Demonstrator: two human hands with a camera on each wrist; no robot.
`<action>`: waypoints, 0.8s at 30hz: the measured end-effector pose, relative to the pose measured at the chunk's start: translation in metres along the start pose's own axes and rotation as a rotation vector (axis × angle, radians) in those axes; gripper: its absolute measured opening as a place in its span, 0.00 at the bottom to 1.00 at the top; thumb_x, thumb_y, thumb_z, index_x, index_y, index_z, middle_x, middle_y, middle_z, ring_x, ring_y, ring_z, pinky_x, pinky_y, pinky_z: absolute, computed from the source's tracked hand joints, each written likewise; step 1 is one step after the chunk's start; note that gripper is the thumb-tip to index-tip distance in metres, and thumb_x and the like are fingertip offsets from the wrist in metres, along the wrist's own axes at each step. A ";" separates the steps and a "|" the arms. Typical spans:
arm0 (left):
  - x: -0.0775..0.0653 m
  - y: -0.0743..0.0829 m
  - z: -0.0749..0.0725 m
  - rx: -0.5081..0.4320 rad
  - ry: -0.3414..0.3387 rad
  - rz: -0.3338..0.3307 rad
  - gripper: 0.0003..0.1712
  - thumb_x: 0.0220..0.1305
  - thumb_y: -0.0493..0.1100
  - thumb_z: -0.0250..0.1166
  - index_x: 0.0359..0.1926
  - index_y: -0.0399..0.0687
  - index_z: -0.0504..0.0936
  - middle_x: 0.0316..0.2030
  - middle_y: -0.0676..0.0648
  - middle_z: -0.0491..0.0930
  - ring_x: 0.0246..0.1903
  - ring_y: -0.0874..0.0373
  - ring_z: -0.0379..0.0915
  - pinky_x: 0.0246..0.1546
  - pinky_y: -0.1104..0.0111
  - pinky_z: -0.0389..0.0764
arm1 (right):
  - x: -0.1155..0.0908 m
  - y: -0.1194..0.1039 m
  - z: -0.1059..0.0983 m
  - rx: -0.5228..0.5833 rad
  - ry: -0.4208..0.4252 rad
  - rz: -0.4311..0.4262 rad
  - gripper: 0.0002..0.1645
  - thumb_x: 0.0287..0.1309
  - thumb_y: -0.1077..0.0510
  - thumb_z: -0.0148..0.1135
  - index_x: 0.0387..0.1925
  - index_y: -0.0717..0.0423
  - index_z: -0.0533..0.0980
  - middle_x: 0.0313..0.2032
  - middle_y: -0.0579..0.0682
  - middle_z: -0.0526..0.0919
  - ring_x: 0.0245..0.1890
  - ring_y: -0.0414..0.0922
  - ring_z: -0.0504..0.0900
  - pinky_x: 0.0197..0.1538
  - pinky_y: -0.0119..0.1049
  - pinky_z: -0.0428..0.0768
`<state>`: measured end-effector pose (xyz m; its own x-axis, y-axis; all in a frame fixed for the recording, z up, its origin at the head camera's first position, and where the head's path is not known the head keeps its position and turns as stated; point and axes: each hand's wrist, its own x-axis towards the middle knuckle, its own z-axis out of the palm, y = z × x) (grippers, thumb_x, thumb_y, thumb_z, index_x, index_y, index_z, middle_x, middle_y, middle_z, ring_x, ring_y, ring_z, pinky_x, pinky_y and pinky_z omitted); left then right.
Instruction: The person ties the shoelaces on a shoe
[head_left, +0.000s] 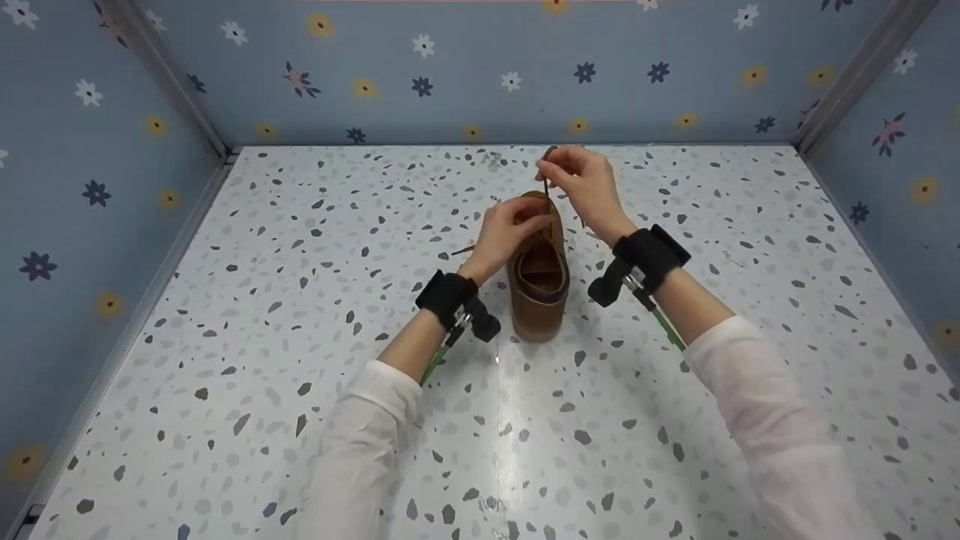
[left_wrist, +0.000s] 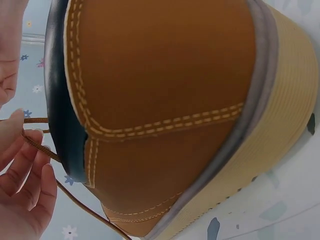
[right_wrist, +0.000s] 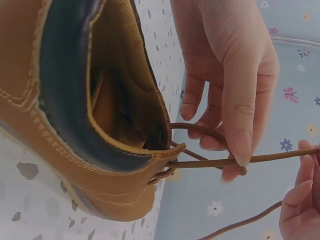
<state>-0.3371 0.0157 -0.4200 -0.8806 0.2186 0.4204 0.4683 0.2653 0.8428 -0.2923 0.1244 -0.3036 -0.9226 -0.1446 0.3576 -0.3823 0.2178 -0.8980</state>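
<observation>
A brown shoe point(head_left: 538, 319) stands upright on the speckled table, toe toward the back wall. My left hand point(head_left: 504, 229) is over its front part, pinching a brown shoelace point(right_wrist: 200, 163) between thumb and fingers, close to the dark padded collar point(right_wrist: 65, 100). Higher and to the right, my right hand point(head_left: 589, 184) grips a lace drawn up from the shoe. In the right wrist view this lace runs taut past the left thumb to the right hand point(right_wrist: 302, 195). The left wrist view shows the shoe's stitched side point(left_wrist: 160, 75), with the lace looped at the left fingers point(left_wrist: 30, 185).
A loose lace end point(head_left: 463, 250) sticks out left of the left hand. Blue flowered panels point(head_left: 480, 67) wall the table point(head_left: 300, 337) at the back and both sides. Each wrist wears a black strap point(head_left: 651, 259) with a green cable.
</observation>
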 end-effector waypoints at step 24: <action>-0.013 0.037 -0.018 -0.004 -0.025 0.067 0.10 0.43 0.50 0.50 0.27 0.53 0.73 0.22 0.58 0.71 0.22 0.68 0.64 0.23 0.77 0.63 | 0.022 0.005 0.025 -0.316 -0.294 -0.093 0.12 0.42 0.52 0.45 0.28 0.50 0.72 0.26 0.46 0.72 0.26 0.36 0.67 0.29 0.28 0.62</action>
<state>-0.3096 0.0058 -0.3881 -0.8452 0.2588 0.4676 0.5257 0.2458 0.8143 -0.3136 0.0981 -0.3064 -0.8469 -0.4360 0.3044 -0.5025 0.4688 -0.7265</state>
